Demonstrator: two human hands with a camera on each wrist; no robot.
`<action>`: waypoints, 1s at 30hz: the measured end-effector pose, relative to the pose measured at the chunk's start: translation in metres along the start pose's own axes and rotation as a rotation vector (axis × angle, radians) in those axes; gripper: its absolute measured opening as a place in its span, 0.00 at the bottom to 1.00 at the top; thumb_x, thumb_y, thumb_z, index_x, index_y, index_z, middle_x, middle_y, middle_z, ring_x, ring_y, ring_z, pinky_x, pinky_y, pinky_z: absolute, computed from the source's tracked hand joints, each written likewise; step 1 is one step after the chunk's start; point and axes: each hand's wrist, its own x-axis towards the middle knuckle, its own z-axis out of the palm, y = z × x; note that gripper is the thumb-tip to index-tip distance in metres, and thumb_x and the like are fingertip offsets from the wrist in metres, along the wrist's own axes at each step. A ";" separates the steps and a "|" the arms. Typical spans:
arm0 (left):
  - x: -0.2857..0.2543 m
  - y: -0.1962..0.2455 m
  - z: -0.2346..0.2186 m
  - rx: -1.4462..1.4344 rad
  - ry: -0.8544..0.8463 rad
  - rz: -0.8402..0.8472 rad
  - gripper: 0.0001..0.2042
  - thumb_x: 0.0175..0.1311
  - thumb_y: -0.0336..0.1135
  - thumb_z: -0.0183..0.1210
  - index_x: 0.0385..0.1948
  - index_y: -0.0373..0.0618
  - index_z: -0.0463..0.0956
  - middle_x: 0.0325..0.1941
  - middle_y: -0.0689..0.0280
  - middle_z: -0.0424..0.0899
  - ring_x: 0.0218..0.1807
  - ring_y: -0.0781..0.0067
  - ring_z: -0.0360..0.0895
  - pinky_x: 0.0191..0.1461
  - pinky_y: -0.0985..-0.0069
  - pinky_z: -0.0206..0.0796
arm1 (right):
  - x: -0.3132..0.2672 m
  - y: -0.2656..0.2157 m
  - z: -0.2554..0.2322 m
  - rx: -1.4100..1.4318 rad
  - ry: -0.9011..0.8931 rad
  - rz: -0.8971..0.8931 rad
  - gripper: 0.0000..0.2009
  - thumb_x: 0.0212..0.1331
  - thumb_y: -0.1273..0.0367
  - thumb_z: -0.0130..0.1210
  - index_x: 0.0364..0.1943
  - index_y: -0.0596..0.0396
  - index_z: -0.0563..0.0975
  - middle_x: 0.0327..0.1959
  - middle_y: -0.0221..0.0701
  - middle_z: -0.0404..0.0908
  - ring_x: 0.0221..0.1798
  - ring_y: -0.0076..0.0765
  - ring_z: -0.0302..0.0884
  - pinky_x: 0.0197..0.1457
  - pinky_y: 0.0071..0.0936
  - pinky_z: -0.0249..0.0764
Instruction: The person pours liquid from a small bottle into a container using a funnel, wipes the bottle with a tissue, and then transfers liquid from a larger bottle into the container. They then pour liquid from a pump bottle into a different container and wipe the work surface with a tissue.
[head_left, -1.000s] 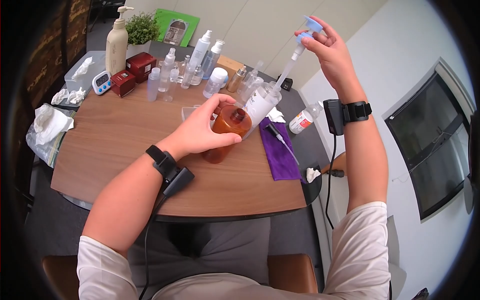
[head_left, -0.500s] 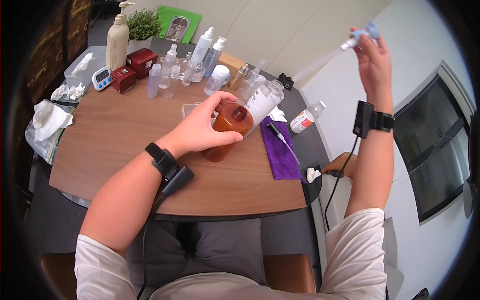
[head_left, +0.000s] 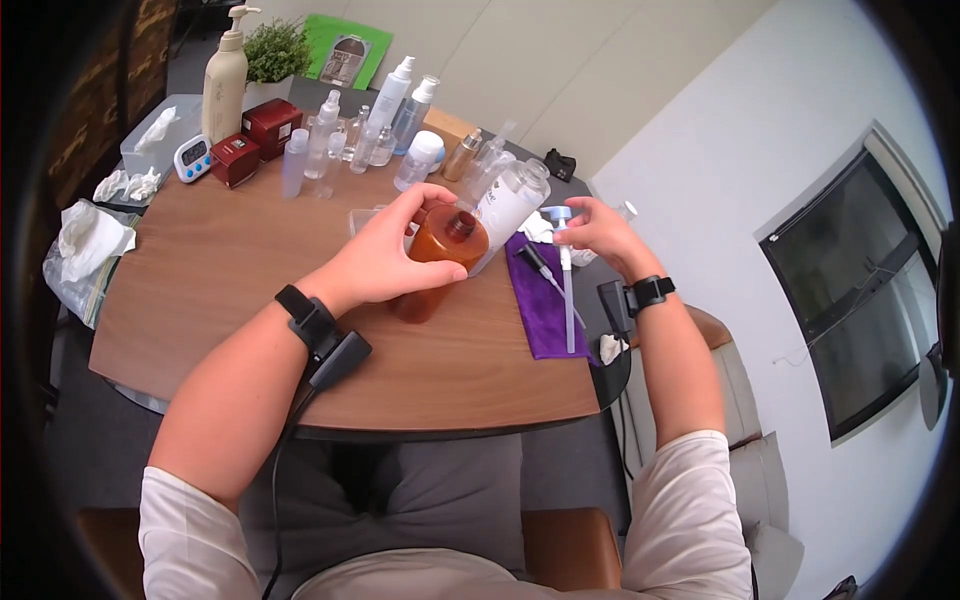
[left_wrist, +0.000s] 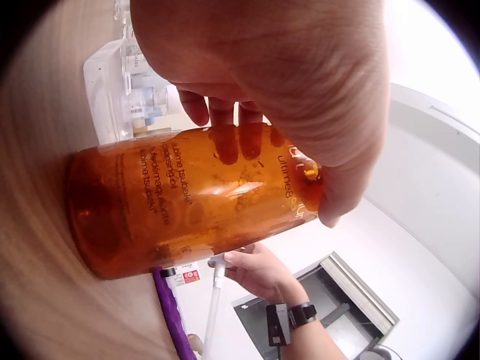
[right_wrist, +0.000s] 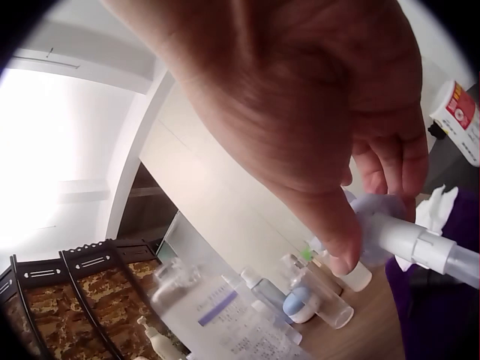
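My left hand (head_left: 385, 255) curls its fingers and thumb round an open-necked amber bottle (head_left: 445, 245), which stands on the wooden table; the left wrist view shows printed text on the bottle (left_wrist: 180, 199). To its right, my right hand (head_left: 603, 236) pinches a blue-collared pump (head_left: 561, 213) by its head, its clear tube (head_left: 569, 300) hanging down in front of the purple cloth. In the right wrist view the thumb and fingers hold the pump's white neck (right_wrist: 409, 241). Just behind the amber bottle is a large clear bottle (head_left: 508, 200) with a white label and an uncapped mouth.
Several small bottles stand at the back beside red boxes (head_left: 272, 128), a timer (head_left: 193, 158) and a tall beige pump bottle (head_left: 225, 88). A black-headed pump (head_left: 532, 262) lies on the purple cloth (head_left: 545, 325). A plastic bag with tissues (head_left: 90, 240) is at the left edge.
My right hand has drawn the pump out of the clear bottle, swung it up to the right, then lowered it over the purple cloth with the tube downward. My left hand still grips the amber bottle.
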 end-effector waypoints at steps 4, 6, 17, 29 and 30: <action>0.000 0.002 -0.001 0.007 -0.003 0.012 0.39 0.54 0.42 0.78 0.68 0.45 0.68 0.65 0.65 0.76 0.66 0.70 0.72 0.73 0.68 0.62 | 0.026 0.018 0.028 -0.077 0.014 0.002 0.46 0.47 0.64 0.80 0.73 0.63 0.69 0.47 0.38 0.85 0.51 0.36 0.85 0.56 0.33 0.80; 0.000 0.002 -0.001 0.011 -0.001 0.004 0.39 0.54 0.42 0.78 0.68 0.45 0.68 0.65 0.65 0.76 0.66 0.70 0.72 0.73 0.69 0.61 | 0.027 0.010 0.043 -0.368 0.120 -0.100 0.46 0.45 0.61 0.81 0.71 0.64 0.70 0.47 0.41 0.86 0.51 0.41 0.86 0.60 0.35 0.80; 0.002 -0.003 0.002 0.014 0.039 0.052 0.39 0.53 0.46 0.79 0.66 0.46 0.69 0.61 0.59 0.81 0.62 0.61 0.76 0.69 0.64 0.68 | 0.017 0.003 0.081 -0.480 0.119 -0.241 0.42 0.45 0.59 0.79 0.66 0.60 0.73 0.57 0.51 0.85 0.63 0.57 0.82 0.65 0.44 0.78; 0.001 0.002 -0.001 0.019 -0.002 0.015 0.40 0.54 0.42 0.78 0.69 0.45 0.67 0.66 0.65 0.75 0.67 0.71 0.72 0.72 0.69 0.62 | 0.004 -0.009 0.060 -0.473 0.101 -0.195 0.37 0.54 0.57 0.74 0.67 0.57 0.75 0.40 0.43 0.88 0.45 0.50 0.88 0.51 0.42 0.82; 0.001 0.000 0.000 0.022 -0.005 0.012 0.40 0.54 0.42 0.78 0.69 0.45 0.67 0.66 0.65 0.75 0.67 0.71 0.72 0.72 0.69 0.62 | 0.000 -0.013 0.055 -0.462 0.116 -0.197 0.36 0.54 0.57 0.74 0.66 0.57 0.76 0.36 0.41 0.88 0.42 0.47 0.88 0.48 0.41 0.82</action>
